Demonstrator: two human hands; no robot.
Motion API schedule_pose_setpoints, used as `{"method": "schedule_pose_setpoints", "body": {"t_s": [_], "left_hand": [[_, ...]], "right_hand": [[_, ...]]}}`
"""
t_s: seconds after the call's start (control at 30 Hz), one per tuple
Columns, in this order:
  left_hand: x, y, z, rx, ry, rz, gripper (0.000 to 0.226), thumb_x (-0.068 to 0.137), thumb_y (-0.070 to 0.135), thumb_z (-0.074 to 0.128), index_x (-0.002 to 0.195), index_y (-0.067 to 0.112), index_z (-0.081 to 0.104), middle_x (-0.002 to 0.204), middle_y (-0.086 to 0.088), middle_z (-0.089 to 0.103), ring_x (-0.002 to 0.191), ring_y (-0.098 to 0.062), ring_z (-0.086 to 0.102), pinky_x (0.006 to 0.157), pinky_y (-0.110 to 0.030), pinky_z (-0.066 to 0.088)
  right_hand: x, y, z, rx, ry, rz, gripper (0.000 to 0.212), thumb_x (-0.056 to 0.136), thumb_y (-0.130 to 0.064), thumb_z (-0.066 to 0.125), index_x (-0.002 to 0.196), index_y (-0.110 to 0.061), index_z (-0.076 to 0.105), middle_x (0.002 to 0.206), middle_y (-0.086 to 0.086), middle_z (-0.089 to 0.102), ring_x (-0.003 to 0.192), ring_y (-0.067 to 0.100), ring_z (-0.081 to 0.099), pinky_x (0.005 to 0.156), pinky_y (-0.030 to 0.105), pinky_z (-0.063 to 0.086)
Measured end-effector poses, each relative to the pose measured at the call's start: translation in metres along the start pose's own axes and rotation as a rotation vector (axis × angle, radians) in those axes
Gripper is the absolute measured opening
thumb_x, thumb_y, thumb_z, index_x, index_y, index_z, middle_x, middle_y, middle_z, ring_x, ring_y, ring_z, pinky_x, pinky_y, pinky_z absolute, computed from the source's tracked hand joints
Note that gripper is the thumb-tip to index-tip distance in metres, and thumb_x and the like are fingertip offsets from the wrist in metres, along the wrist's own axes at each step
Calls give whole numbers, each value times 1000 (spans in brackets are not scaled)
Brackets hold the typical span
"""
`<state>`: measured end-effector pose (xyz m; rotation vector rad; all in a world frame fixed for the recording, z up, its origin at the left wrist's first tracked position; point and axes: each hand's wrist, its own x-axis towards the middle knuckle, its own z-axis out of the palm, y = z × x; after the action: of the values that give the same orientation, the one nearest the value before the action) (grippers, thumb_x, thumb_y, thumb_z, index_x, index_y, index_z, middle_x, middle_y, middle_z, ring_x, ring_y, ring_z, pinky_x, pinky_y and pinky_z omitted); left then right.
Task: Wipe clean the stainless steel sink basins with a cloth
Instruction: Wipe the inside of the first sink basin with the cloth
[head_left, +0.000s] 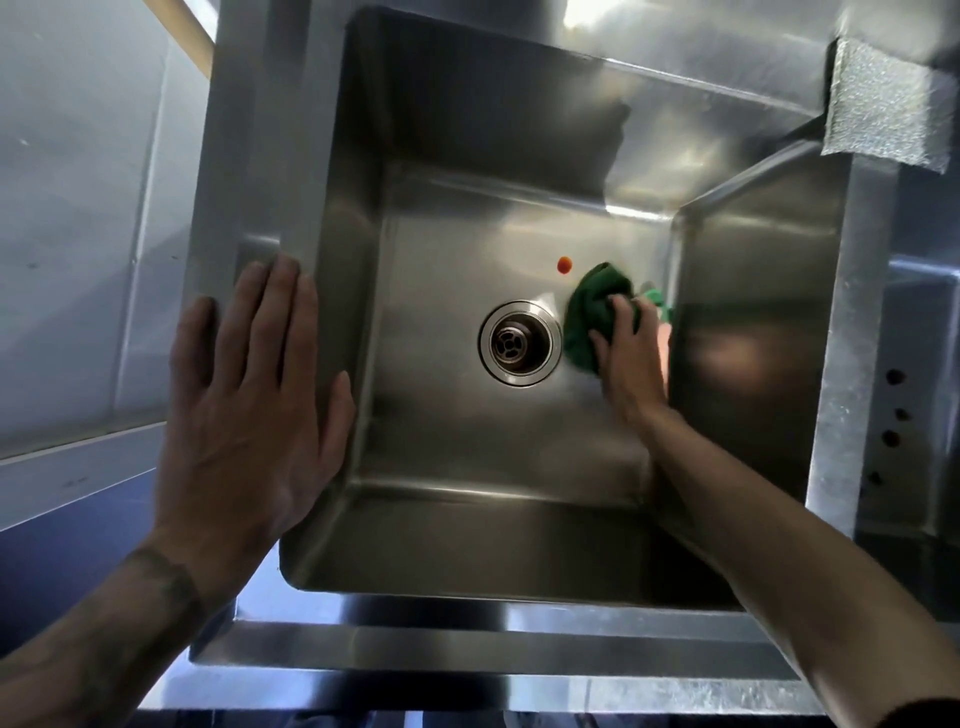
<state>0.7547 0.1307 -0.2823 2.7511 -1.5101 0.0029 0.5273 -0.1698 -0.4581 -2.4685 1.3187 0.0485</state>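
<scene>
A deep stainless steel sink basin (447, 441) fills the middle of the head view, with a round drain (519, 344) in its floor. My right hand (631, 358) reaches down into the basin and grips a bunched green cloth (592, 312) against the floor, just right of the drain and close to the right wall. A small red-orange spot (564, 264) sits on the basin floor just beyond the cloth. My left hand (249, 395) lies flat with straight fingers on the basin's left rim (234, 171), holding nothing.
A grey foam pad (883, 104) is stuck on the far right corner of the rim. The edge of a second basin (924, 312) shows at the right, past a metal divider with several dark holes. A grey wall panel stands to the left.
</scene>
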Motion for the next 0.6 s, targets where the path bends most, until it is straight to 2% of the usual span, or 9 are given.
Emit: {"method": "schedule_pose_setpoints", "body": {"t_s": [0.07, 0.1, 0.17, 0.27, 0.33, 0.4, 0.5, 0.57, 0.6], "left_hand": [[0, 0, 0, 6, -2, 1, 70, 109, 37, 40, 163, -5, 25, 169, -26, 28, 158, -42, 28, 128, -58, 19], [0, 0, 1, 9, -2, 3, 70, 109, 37, 39, 163, -5, 25, 169, -25, 28, 158, -42, 27, 128, -58, 19], [-1, 0, 1, 13, -5, 2, 69, 109, 37, 39, 163, -4, 24, 170, -25, 27, 158, -42, 27, 129, -58, 18], [-1, 0, 0, 8, -7, 4, 70, 110, 38, 38, 163, -4, 23, 170, -25, 26, 159, -42, 26, 129, -57, 16], [-2, 0, 0, 3, -10, 2, 70, 110, 38, 37, 163, -4, 23, 170, -25, 26, 159, -42, 25, 130, -56, 15], [-1, 1, 1, -5, -4, -6, 69, 109, 37, 38, 163, -4, 23, 170, -25, 26, 159, -41, 25, 130, -56, 15], [-1, 1, 2, -3, -1, -6, 69, 109, 37, 39, 163, -3, 23, 171, -24, 26, 159, -41, 25, 130, -57, 16], [-1, 1, 2, 1, -5, -4, 69, 109, 37, 38, 164, -3, 22, 171, -23, 25, 159, -41, 24, 130, -57, 15], [-1, 0, 2, 7, -7, -3, 70, 110, 37, 38, 164, -3, 22, 171, -23, 25, 160, -41, 24, 130, -56, 15]], "right_hand": [[26, -10, 1, 0, 86, 273, 52, 100, -29, 57, 148, -16, 41, 149, 22, 35, 125, 42, 41, 106, 45, 35], [31, -21, 4, -2, 113, 352, 53, 100, -32, 56, 149, -17, 41, 149, 22, 35, 125, 42, 40, 105, 46, 35], [22, -39, 9, 42, 124, 305, 53, 99, -30, 57, 148, -16, 42, 151, 22, 34, 126, 41, 39, 106, 46, 34], [-16, -28, 13, 31, -2, -70, 52, 96, -22, 62, 145, -12, 45, 149, 21, 35, 125, 39, 41, 107, 48, 39], [-20, -2, 9, -36, -47, -188, 52, 95, -21, 64, 143, -11, 46, 147, 22, 38, 125, 41, 44, 108, 49, 42], [-2, 8, 2, -36, 14, -61, 51, 95, -20, 63, 143, -12, 46, 146, 21, 39, 123, 41, 45, 107, 47, 41], [28, -13, 4, -15, 122, 314, 51, 100, -32, 56, 147, -18, 42, 150, 20, 36, 125, 41, 41, 104, 45, 36], [24, -29, 9, 41, 129, 318, 52, 100, -32, 57, 147, -19, 42, 151, 20, 34, 127, 39, 39, 106, 45, 35], [14, -31, 12, 76, 106, 225, 52, 98, -28, 60, 146, -18, 43, 151, 18, 34, 128, 36, 38, 107, 43, 36]]}}
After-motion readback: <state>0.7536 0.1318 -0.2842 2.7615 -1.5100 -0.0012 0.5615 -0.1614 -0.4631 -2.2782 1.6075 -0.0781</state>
